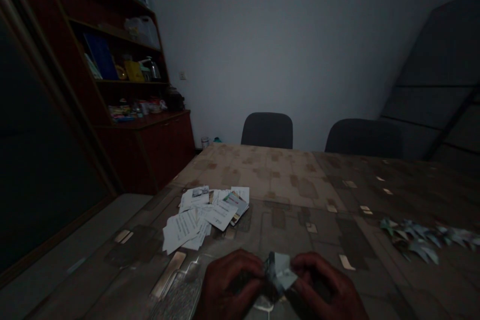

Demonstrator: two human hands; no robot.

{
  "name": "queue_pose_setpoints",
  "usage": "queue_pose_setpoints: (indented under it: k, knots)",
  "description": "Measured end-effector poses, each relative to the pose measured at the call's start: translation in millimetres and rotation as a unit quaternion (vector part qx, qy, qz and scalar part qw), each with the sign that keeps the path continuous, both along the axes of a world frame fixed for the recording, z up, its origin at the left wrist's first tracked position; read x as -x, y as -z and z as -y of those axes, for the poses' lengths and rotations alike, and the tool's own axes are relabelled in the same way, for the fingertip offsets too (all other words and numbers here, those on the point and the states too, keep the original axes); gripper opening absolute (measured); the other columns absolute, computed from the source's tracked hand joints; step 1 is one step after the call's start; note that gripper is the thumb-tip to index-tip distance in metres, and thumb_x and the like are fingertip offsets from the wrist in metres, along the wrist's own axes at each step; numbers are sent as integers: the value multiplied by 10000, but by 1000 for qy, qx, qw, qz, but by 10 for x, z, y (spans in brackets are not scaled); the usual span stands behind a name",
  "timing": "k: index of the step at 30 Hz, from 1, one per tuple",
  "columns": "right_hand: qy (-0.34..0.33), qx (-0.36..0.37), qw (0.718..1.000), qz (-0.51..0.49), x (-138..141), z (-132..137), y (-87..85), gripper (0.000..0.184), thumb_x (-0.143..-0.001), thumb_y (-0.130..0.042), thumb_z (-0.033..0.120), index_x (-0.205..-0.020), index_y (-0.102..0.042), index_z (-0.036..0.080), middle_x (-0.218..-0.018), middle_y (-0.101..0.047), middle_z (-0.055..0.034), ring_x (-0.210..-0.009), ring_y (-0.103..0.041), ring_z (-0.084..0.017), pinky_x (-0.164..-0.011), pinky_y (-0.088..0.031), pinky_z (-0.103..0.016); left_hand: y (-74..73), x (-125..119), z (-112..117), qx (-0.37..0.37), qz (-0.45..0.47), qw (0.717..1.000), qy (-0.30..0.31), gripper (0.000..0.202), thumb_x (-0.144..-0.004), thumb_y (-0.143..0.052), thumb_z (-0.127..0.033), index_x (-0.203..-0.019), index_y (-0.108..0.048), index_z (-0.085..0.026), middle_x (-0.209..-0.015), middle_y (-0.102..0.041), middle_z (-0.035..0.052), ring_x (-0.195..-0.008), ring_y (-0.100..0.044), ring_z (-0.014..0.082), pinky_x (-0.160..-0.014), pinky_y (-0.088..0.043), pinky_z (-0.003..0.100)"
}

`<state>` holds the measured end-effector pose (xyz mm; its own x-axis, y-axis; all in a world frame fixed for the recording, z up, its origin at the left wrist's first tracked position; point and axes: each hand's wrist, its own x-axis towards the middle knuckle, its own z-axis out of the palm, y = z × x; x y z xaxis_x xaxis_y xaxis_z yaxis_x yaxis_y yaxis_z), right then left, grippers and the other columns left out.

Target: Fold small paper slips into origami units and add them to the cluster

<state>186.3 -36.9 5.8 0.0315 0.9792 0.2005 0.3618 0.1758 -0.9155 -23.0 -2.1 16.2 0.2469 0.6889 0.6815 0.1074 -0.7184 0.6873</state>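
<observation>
We've got the small folded paper [284, 269] over the table [262, 162], between left hand [229, 280] and right hand [325, 285], each grip pinched closed on opposite sides, neither nearer, long axis too blurred to call.

Likely a home dining room: patterned table [285, 170], chairs [267, 130], wooden cabinet [163, 145], kettle [154, 68].

Above the table [270, 170], the folded paper [284, 266] between the left hand [230, 285] and right hand [326, 285] was blurred. On it, I found the printed cards' [183, 228] lettering too small to read. Behind it, the grey chairs' [267, 130] lower parts were hidden.
</observation>
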Motion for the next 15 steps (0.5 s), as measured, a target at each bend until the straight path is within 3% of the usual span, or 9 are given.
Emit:
queue_pose_setpoints:
  k: [6, 10, 13, 15]
  knots:
    - [44, 44, 993, -100, 82, 24, 147, 198, -714, -695, 378, -833, -696, 219, -647, -617, 11, -611, -548, -169, -590, -458, -262, 74, 15, -5, -14, -6, 1000, 11, 221, -728, -626, 28, -779, -673, -182, -726, -720, 15, -644, -694, 123, -613, -532, 171]
    - [64, 43, 990, -117, 72, 11, 155, 356, -688, -718, 365, -1012, -672, 223, -781, -667, -12, -667, -580, -177, -636, -470, -274, 81, 18, -2, -23, -5, 1000, 12, 184, -745, -646, -5, -782, -667, -184, -725, -712, 12, -632, -688, 119, -603, -524, 167]
    - [-11, 52, 995, -78, 24, -1, 133, 213, -755, -675, 389, -845, -697, 197, -715, -637, -10, -656, -573, -174, -615, -453, -259, 72, 14, -2, -30, -7, 999, 13, 133, -781, -653, -48, -784, -666, -180, -723, -711, 22, -632, -689, 125, -596, -526, 170]
    - [-54, 40, 997, -40, 0, -3, 113, 214, -801, -633, 381, -729, -684, 186, -667, -613, -5, -631, -562, -166, -590, -437, -246, 68, 7, 1, -32, -9, 999, 19, 92, -808, -663, -87, -779, -669, -174, -717, -709, 32, -630, -687, 129, -591, -529, 174]
